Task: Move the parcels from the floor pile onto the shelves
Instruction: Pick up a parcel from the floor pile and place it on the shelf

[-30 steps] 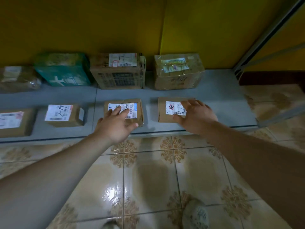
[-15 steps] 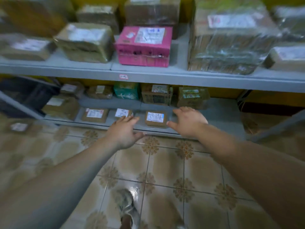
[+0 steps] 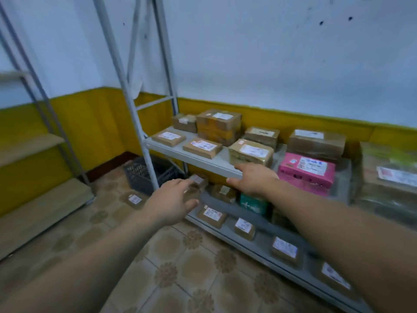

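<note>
Both your hands are empty: the left hand (image 3: 171, 203) and the right hand (image 3: 253, 179) reach forward with loose fingers and hold nothing. Many parcels lie on the middle shelf (image 3: 191, 158) and the bottom shelf (image 3: 259, 242). One small parcel (image 3: 134, 199) lies on the floor tiles near the black crate (image 3: 144, 175). The floor pile itself is not in view.

I think the danger is this: your right hand is close in front of the middle shelf's metal edge, so a quick reach could knock against it. A careless sweep could also push the small front-row boxes off the bottom shelf. The lone parcel is easy to overlook or step on.
</note>
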`<state>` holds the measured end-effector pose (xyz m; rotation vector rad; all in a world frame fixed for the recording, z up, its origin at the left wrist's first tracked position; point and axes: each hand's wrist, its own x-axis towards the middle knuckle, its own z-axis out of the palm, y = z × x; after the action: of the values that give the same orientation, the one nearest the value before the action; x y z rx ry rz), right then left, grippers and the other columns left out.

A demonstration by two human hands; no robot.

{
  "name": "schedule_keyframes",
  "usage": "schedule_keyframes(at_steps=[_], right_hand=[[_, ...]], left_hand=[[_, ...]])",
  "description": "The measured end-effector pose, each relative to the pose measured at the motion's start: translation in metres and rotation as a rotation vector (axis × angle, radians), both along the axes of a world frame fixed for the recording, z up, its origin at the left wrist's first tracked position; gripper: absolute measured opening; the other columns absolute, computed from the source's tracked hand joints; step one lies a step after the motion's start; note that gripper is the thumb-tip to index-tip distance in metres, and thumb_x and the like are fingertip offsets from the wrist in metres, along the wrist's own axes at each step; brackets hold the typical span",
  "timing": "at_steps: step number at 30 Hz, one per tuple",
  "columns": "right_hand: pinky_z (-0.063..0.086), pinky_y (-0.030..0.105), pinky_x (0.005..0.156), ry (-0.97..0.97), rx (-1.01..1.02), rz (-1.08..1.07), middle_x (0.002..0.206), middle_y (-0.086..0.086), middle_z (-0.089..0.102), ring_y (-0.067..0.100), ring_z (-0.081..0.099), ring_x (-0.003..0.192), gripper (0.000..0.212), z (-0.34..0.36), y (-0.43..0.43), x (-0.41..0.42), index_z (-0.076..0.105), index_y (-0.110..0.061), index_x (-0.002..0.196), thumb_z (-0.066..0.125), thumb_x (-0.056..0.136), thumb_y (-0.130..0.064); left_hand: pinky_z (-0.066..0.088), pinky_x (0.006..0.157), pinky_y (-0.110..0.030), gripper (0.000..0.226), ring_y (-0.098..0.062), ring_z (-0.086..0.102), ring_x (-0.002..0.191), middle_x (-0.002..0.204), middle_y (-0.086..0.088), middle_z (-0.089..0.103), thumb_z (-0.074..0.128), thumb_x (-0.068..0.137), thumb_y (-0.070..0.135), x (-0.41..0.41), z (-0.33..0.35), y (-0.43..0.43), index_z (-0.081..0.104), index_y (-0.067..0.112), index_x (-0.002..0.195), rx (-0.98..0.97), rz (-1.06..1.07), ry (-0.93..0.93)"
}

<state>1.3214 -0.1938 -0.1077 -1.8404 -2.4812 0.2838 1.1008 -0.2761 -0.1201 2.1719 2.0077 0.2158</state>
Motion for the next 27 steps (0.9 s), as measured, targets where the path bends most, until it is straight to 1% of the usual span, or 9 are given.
schedule_keyframes(at_steps=[3, 5, 7, 9, 11, 15, 20, 24, 27], right_hand=[[0.045, 0.041, 0.099, 0.005, 0.038, 0.066, 0.148, 0.005, 0.047, 0.026, 0.049, 0.129, 0.067, 0.017, 0.008, -0.092, 0.036, -0.027, 0.149, 0.043, 0.094, -0.065], [0.046, 0.041, 0.097, -0.007, 0.068, 0.123, 0.143, 0.006, 0.051, 0.026, 0.051, 0.126, 0.066, 0.024, 0.012, -0.149, 0.041, -0.026, 0.146, 0.043, 0.093, -0.066], [0.048, 0.041, 0.091, -0.029, 0.080, 0.174, 0.139, 0.006, 0.054, 0.027, 0.053, 0.123, 0.065, 0.029, 0.017, -0.201, 0.044, -0.024, 0.143, 0.041, 0.093, -0.067], [0.049, 0.040, 0.085, -0.049, 0.086, 0.220, 0.136, 0.007, 0.055, 0.028, 0.055, 0.120, 0.066, 0.032, 0.022, -0.248, 0.044, -0.024, 0.143, 0.041, 0.093, -0.067], [0.052, 0.041, 0.087, -0.081, 0.094, 0.276, 0.135, 0.007, 0.056, 0.028, 0.056, 0.119, 0.068, 0.034, 0.031, -0.288, 0.042, -0.024, 0.144, 0.041, 0.093, -0.067], [0.052, 0.040, 0.082, -0.123, 0.119, 0.348, 0.131, 0.007, 0.059, 0.027, 0.058, 0.115, 0.065, 0.031, 0.068, -0.349, 0.045, -0.022, 0.141, 0.041, 0.093, -0.066], [0.051, 0.042, 0.089, -0.149, 0.109, 0.396, 0.133, 0.008, 0.058, 0.028, 0.056, 0.118, 0.063, 0.013, 0.145, -0.404, 0.045, -0.022, 0.139, 0.040, 0.094, -0.065], [0.047, 0.040, 0.092, -0.150, 0.119, 0.434, 0.141, 0.009, 0.052, 0.029, 0.052, 0.126, 0.065, 0.003, 0.214, -0.447, 0.040, -0.021, 0.146, 0.041, 0.096, -0.063], [0.048, 0.040, 0.089, -0.153, 0.096, 0.486, 0.134, 0.009, 0.056, 0.029, 0.055, 0.118, 0.060, -0.001, 0.262, -0.482, 0.046, -0.022, 0.139, 0.041, 0.096, -0.062]], left_hand=[[0.038, 0.109, -0.038, 0.067, -0.018, 0.036, 0.137, 0.152, 0.005, 0.036, 0.054, 0.091, 0.055, -0.084, 0.018, -0.008, 0.031, 0.029, 0.149, 0.045, 0.116, 0.042], [0.037, 0.109, -0.038, 0.067, -0.019, 0.037, 0.136, 0.151, 0.003, 0.038, 0.054, 0.091, 0.055, -0.138, 0.026, -0.012, 0.033, 0.028, 0.148, 0.046, 0.172, 0.070], [0.038, 0.109, -0.039, 0.067, -0.020, 0.038, 0.136, 0.151, 0.002, 0.039, 0.054, 0.091, 0.055, -0.186, 0.033, -0.015, 0.035, 0.027, 0.148, 0.040, 0.218, 0.095], [0.040, 0.107, -0.039, 0.066, -0.021, 0.040, 0.134, 0.149, 0.001, 0.042, 0.053, 0.090, 0.057, -0.227, 0.037, -0.016, 0.036, 0.027, 0.147, 0.030, 0.247, 0.132], [0.040, 0.107, -0.038, 0.065, -0.021, 0.040, 0.134, 0.148, 0.001, 0.042, 0.053, 0.091, 0.055, -0.260, 0.037, -0.012, 0.036, 0.026, 0.147, 0.020, 0.263, 0.158], [0.037, 0.109, -0.039, 0.064, -0.021, 0.038, 0.136, 0.150, 0.002, 0.040, 0.054, 0.091, 0.053, -0.309, 0.031, 0.018, 0.035, 0.029, 0.147, -0.002, 0.286, 0.168], [0.037, 0.108, -0.038, 0.064, -0.021, 0.038, 0.135, 0.149, 0.002, 0.041, 0.055, 0.090, 0.054, -0.356, 0.010, 0.082, 0.035, 0.031, 0.147, -0.025, 0.306, 0.157], [0.036, 0.109, -0.038, 0.065, -0.023, 0.037, 0.136, 0.151, 0.000, 0.039, 0.053, 0.091, 0.054, -0.391, 0.000, 0.143, 0.033, 0.028, 0.148, -0.057, 0.374, 0.148], [0.038, 0.107, -0.037, 0.063, -0.022, 0.039, 0.134, 0.150, 0.001, 0.040, 0.052, 0.092, 0.053, -0.420, -0.004, 0.180, 0.035, 0.027, 0.147, -0.087, 0.439, 0.122]])
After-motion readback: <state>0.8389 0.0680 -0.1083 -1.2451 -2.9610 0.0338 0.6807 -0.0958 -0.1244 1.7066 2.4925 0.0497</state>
